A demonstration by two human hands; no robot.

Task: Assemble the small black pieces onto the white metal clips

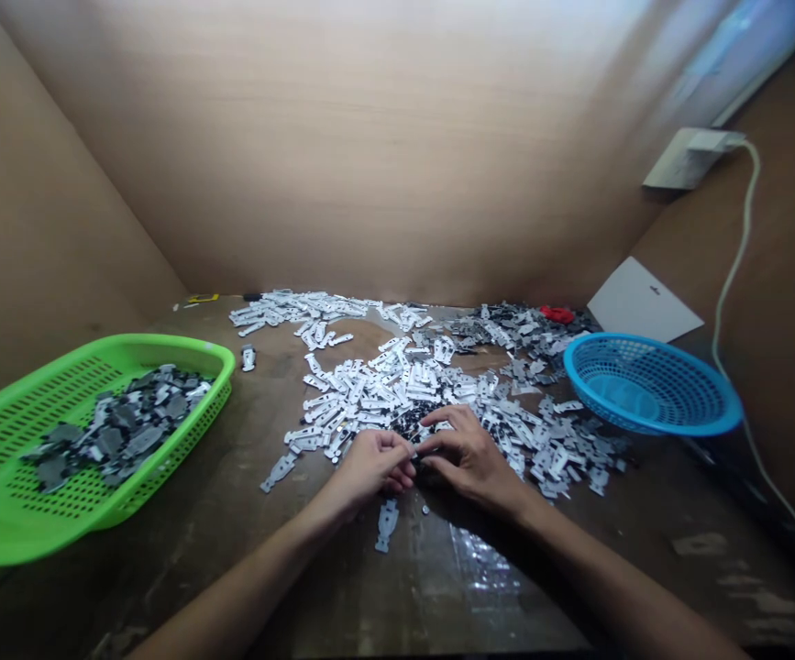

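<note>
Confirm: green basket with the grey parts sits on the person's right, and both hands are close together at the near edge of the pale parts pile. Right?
Wrong side: the head view shows the green basket with the grey parts on the person's left. Left hand and right hand are close together at the pale parts pile's near edge, as stated.

Cool light falls from the upper right, washing my back wall (383, 156) pale and flaring blue-white in that corner. The table (328, 587) near me is dim, with dark shadow under my right forearm (596, 559) and glare on the clear film (483, 564). The edges look stretched and soft; small parts (397, 376) smear together.
</note>
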